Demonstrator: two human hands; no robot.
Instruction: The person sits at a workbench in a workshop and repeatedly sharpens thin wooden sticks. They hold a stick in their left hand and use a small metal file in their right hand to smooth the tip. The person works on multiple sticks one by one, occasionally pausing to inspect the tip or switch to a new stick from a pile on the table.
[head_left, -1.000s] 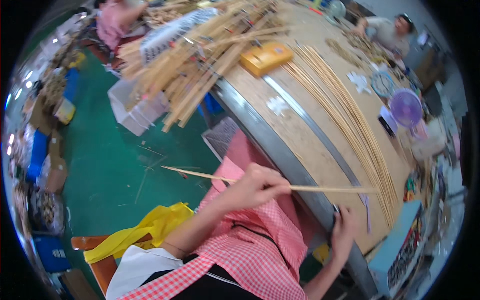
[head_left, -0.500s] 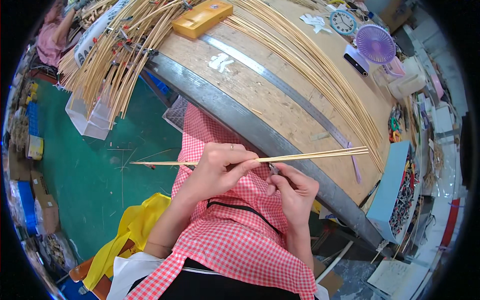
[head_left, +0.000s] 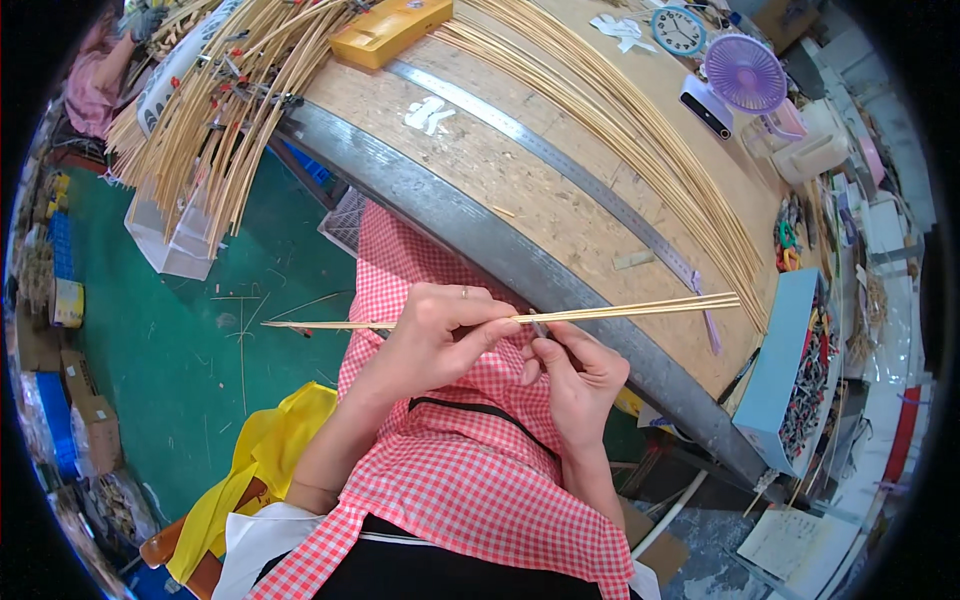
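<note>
Your left hand (head_left: 440, 338) pinches slender, tan wooden sticks (head_left: 630, 311), and your right hand (head_left: 582, 378) grasps a small, dark metallic clip (head_left: 539, 326) beside them.

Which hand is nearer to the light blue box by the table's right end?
Right. The right hand is left of the light blue box, across the grey table edge; the left hand is farther left, gripping the thin sticks.

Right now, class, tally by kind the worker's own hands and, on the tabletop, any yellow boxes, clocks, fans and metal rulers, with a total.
Hands (left hand, right hand): 2
Yellow box: 1
Clock: 1
Fan: 1
Metal ruler: 1
Total: 6
</note>
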